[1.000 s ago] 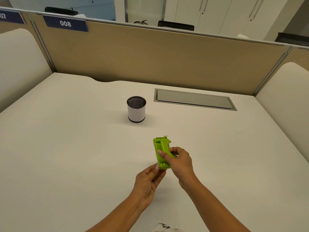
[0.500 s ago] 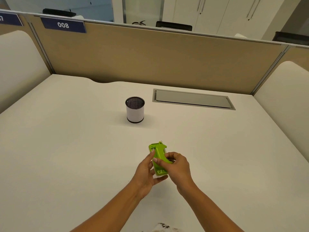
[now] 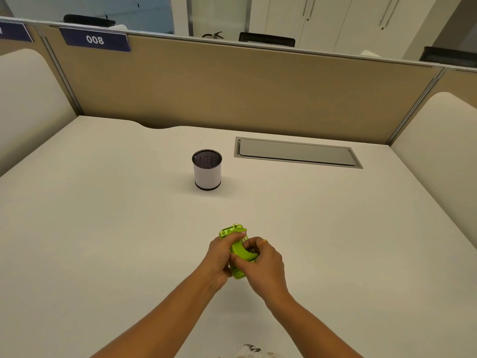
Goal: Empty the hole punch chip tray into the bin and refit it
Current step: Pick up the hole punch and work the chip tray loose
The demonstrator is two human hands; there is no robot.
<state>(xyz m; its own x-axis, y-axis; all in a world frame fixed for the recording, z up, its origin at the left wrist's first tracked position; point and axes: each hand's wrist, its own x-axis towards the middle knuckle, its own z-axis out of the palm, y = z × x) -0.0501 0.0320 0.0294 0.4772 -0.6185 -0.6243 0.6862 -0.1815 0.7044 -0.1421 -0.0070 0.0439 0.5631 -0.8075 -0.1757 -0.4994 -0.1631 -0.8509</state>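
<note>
Both hands are closed round the green hole punch (image 3: 238,250), which they hold just above the desk (image 3: 103,241) close to its near edge, a little right of the middle. The left hand (image 3: 219,257) wraps the punch from its left side, thumb laid over the far end, fingers curled under where I cannot see them. That looks like a steadying grip, holding the body firm. The right hand (image 3: 263,262) comes in from the other side with its fingers bent and pressed against the curved handle and the near end. It wears a ring (image 3: 263,242) on one finger. I would guess the right hand is feeling for the edge of the chip tray so as to pull it off, but the tray itself is hidden under the fingers, and I cannot tell whether it has started to come loose.

The bin (image 3: 207,169), a small round mesh pot with a white band, stands upright toward the middle of the desk, well apart from the hands and farther back, with its mouth open to the ceiling. It is probably there so the chips can be tipped straight in once the tray is free. Behind it to the right, a grey cable flap (image 3: 296,152) is set flush near the far edge.

Nothing has been emptied so far, by my reading; the job seems near its start.
</note>
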